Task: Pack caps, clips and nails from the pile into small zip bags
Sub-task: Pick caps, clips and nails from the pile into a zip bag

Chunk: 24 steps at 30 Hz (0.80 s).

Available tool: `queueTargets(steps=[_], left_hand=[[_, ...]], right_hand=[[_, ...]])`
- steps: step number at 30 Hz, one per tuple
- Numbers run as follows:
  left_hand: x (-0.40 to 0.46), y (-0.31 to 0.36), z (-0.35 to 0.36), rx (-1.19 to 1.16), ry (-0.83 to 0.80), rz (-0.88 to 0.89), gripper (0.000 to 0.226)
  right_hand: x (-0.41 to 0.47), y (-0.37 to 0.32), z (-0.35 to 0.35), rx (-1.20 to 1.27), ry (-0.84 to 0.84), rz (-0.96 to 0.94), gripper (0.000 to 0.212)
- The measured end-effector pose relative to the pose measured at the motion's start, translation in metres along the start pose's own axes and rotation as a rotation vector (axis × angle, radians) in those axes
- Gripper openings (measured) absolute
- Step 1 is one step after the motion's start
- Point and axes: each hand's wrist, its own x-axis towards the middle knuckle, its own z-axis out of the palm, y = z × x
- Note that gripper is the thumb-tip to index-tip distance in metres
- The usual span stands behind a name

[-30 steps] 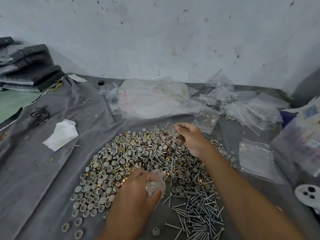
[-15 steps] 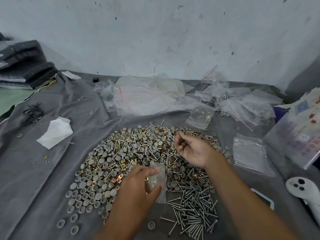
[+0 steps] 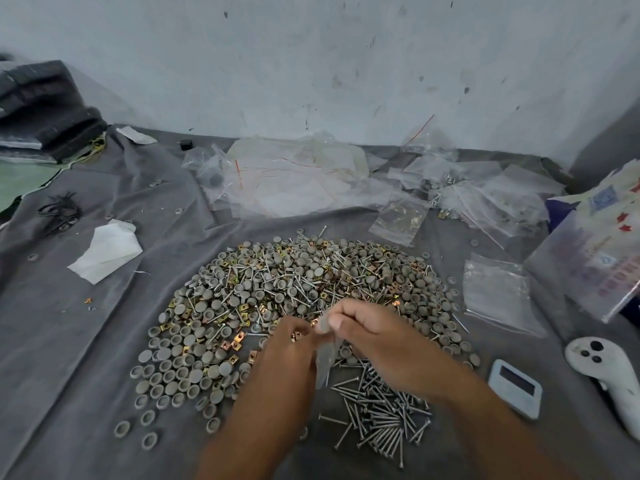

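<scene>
Head view: left hand (image 3: 289,344) and right hand (image 3: 374,336) both pinch one small zip bag (image 3: 325,362) hanging between them, over the pile (image 3: 277,289). If its mouth sags shut, dropped caps could miss and scatter among the nails (image 3: 381,417) beneath.

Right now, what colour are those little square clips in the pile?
Brassy gold to coppery orange clips, seen in the head view.

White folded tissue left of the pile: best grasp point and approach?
Probably the raised far-right corner of the white tissue, pinched from above and from the right. That fold stands up off the grey cloth, while the near edges lie flat and give fingers little to catch.
</scene>
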Motion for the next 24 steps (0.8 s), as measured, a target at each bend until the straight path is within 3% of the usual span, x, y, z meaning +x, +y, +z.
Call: queueTargets(steps=[3, 9, 13, 16, 21, 24], left_hand=[[0.002, -0.001, 0.000, -0.054, 0.033, -0.010, 0.026], [0.004, 0.002, -0.011, -0.161, 0.073, -0.052, 0.028], [0.004, 0.003, -0.011, -0.085, -0.005, -0.018, 0.027], [0.004, 0.005, -0.010, -0.036, 0.007, 0.013, 0.024], [0.003, 0.006, -0.014, -0.034, 0.030, 0.024, 0.036], [0.002, 0.006, -0.015, -0.083, 0.067, 0.015, 0.039]], right_hand=[[-0.008, -0.005, 0.007, -0.326, 0.078, -0.094, 0.022], [-0.013, -0.006, 0.008, -0.742, 0.080, -0.199, 0.016], [-0.014, -0.016, 0.009, -0.644, 0.060, -0.265, 0.015], [-0.016, -0.012, 0.018, -0.847, 0.061, -0.324, 0.011], [-0.019, -0.016, 0.019, -1.034, 0.106, -0.263, 0.024], [-0.017, -0.021, 0.014, -0.967, 0.187, -0.179, 0.019]])
